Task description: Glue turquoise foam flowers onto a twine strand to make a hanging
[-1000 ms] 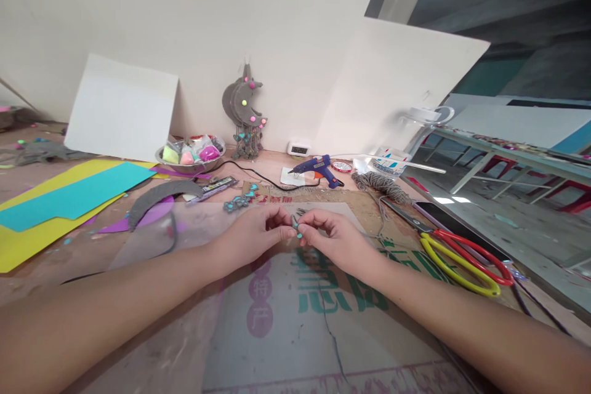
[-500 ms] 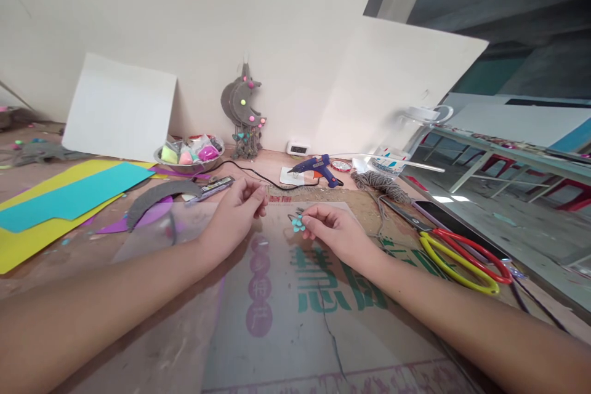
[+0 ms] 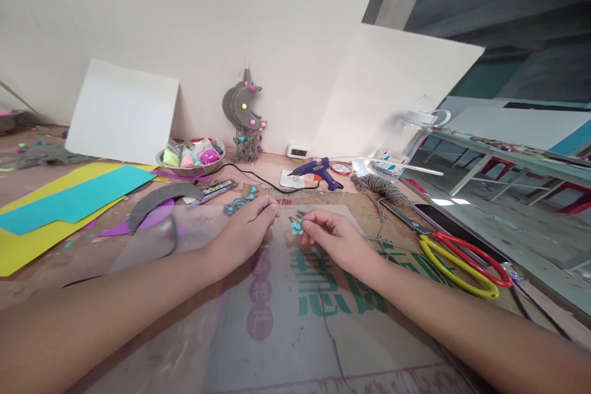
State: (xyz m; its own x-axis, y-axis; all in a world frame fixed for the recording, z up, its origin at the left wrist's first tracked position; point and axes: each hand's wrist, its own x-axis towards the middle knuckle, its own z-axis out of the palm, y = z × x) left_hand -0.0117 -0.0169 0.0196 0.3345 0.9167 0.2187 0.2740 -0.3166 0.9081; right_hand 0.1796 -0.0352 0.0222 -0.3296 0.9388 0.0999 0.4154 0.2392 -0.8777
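Observation:
Between the thumb and fingers of my right hand [image 3: 339, 240] is a small turquoise flower [image 3: 296, 228], with bits of grey cord showing just above it. My left hand [image 3: 247, 228] is closed in a pinch a short way to its left; whatever sits in those fingertips, if anything, is hidden. Both hands hover over a printed cardboard sheet [image 3: 277, 357] under a clear cover. Just behind my left hand lie small turquoise pieces on grey cord [image 3: 236, 204]. A loose grey strand [image 3: 330, 335] rests on the sheet nearer to me.
A blue glue gun [image 3: 316, 168] stands at the back, near a white clock [image 3: 298, 151]. To the right are scissors [image 3: 462, 265], a phone [image 3: 457, 231] and grey yarn [image 3: 381, 189]. Leftward are a bowl [image 3: 191, 169], coloured sheets [image 3: 83, 197] and a grey crescent [image 3: 161, 197]. A moon ornament [image 3: 244, 111] hangs behind.
My left hand has shifted right and slightly down, closer to my right hand, uncovering turquoise pieces behind it. My right hand still pinches the flower in nearly the same spot.

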